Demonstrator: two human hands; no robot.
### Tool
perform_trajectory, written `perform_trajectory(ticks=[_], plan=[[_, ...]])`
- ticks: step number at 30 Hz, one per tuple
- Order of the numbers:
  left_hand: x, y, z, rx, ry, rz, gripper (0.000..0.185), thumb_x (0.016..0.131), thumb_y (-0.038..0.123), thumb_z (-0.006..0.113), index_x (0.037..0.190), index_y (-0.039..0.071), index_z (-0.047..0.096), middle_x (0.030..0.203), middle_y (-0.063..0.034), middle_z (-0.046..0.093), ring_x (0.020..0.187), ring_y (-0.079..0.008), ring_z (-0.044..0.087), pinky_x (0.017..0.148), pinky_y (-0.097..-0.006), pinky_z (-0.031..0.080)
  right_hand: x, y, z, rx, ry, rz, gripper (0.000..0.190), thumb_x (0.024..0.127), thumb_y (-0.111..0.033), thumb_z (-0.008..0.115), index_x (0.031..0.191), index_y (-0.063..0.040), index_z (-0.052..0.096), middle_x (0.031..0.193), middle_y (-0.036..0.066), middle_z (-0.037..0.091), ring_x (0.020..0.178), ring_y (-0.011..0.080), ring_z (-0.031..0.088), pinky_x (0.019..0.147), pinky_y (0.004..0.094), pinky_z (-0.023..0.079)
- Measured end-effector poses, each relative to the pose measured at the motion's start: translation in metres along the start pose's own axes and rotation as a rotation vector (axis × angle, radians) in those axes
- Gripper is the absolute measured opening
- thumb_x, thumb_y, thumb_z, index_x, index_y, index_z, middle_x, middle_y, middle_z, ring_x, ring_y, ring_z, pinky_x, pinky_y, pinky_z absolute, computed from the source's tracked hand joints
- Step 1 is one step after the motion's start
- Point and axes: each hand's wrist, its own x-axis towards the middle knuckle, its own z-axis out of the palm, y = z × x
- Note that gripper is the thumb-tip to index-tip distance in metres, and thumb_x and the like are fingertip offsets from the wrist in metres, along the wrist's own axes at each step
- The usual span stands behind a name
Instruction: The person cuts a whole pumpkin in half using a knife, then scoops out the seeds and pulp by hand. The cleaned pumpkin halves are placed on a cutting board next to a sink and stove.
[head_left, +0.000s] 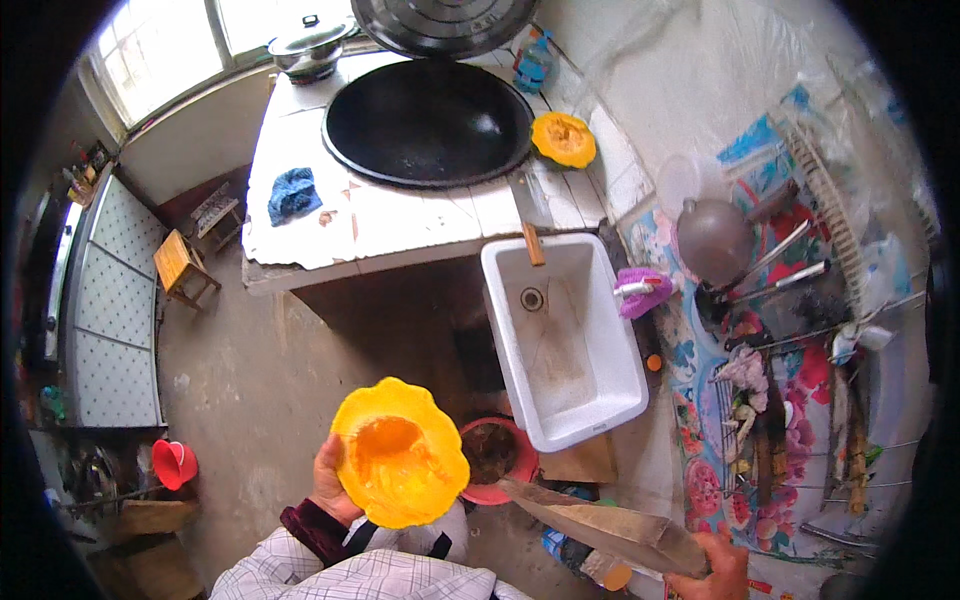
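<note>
My left hand (332, 480) grips the rim of a yellow pumpkin half (405, 465), its hollowed orange inside turned up to me. At the lower right, my right hand (709, 570) is closed on the end of a long, wedge-shaped brown-grey object (611, 521); its material is unclear. Its narrow tip points left, over the edge of a red bucket (525, 450) with dark scraps inside. The other pumpkin half (564, 140) lies cut side up beside the large black wok (427, 124). A knife with a wooden handle (533, 244) rests on the counter, the handle jutting over the sink.
A white sink (641, 390) stands ahead of me. The tiled counter (420, 217) bears a blue cloth (294, 196), a lidded pot (309, 56) and a plastic bottle (534, 64). Utensils hang along the right wall. Bottles (562, 547) lie by my feet; a wooden stool (180, 262) stands left.
</note>
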Motion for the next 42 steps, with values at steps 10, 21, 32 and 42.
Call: perform_trajectory(ticks=[10, 21, 32, 42], plan=[[-0.053, 0.186, 0.057, 0.053, -0.118, 0.338, 0.063, 0.094, 0.041, 0.08, 0.144, 0.009, 0.063, 0.144, -0.0136, 0.067, 0.136, -0.0351, 0.061, 0.118, -0.0589, 0.044, 0.089, -0.227, -0.069, 0.024, 0.25, -0.495, 0.052, 0.068, -0.006, 0.087, 0.118, -0.007, 0.072, 0.102, 0.018, 0.077, 0.092, 0.0403, 0.076, 0.079, 0.0431, 0.06], [-0.048, 0.223, 0.058, 0.025, -0.215, 0.464, 0.071, 0.096, 0.049, 0.076, 0.153, 0.012, 0.055, 0.157, -0.0131, 0.057, 0.145, -0.0377, 0.051, 0.123, -0.0618, 0.035, 0.299, -0.256, 0.053, -0.125, 0.491, -1.024, 0.034, 0.079, -0.005, 0.072, 0.113, -0.008, 0.073, 0.115, 0.015, 0.076, 0.112, 0.0355, 0.073, 0.1, 0.0499, 0.056], [0.04, 0.196, 0.126, 0.164, -0.14, 0.445, 0.072, 0.098, 0.048, 0.073, 0.155, 0.01, 0.053, 0.159, -0.016, 0.054, 0.147, -0.0401, 0.048, 0.124, -0.0628, 0.033, 0.322, -0.071, 0.214, -0.131, 0.487, -0.86, 0.024, 0.093, -0.017, 0.068, 0.116, -0.02, 0.064, 0.129, 0.004, 0.067, 0.126, 0.027, 0.063, 0.107, 0.0494, 0.048], [0.17, 0.138, 0.161, 0.213, 0.008, 0.226, 0.065, 0.098, 0.043, 0.075, 0.15, 0.009, 0.058, 0.153, -0.0146, 0.06, 0.142, -0.0389, 0.054, 0.123, -0.0618, 0.035, 0.375, 0.022, 0.33, -0.066, 0.517, -0.737, 0.032, 0.088, -0.016, 0.076, 0.116, -0.023, 0.063, 0.132, 0.001, 0.061, 0.129, 0.0228, 0.058, 0.111, 0.0491, 0.045]])
